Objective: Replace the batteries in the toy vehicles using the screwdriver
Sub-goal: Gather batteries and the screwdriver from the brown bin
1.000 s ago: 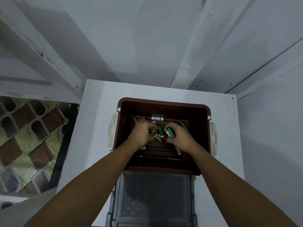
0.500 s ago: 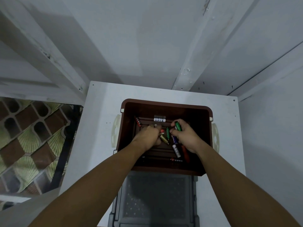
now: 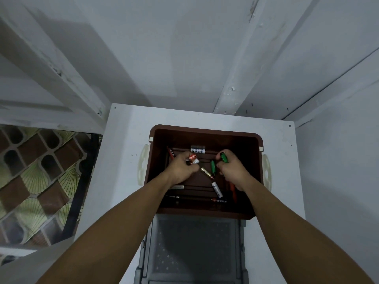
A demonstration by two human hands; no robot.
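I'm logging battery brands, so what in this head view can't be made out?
Head view:
Print on the white battery by the brown bin's far wall: too small.
Left hand's grip beyond the red-and-white battery: hidden by fingers.
Green battery's lower end: hidden in the right hand.
Grey crate: cut off by the bottom edge.

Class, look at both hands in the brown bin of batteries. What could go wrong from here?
Mixing: the left hand pinches a red-and-white battery while the right hand grips a green battery, so an unmatched pair may be chosen. Spent and fresh cells could be confused among the loose batteries in the brown bin.
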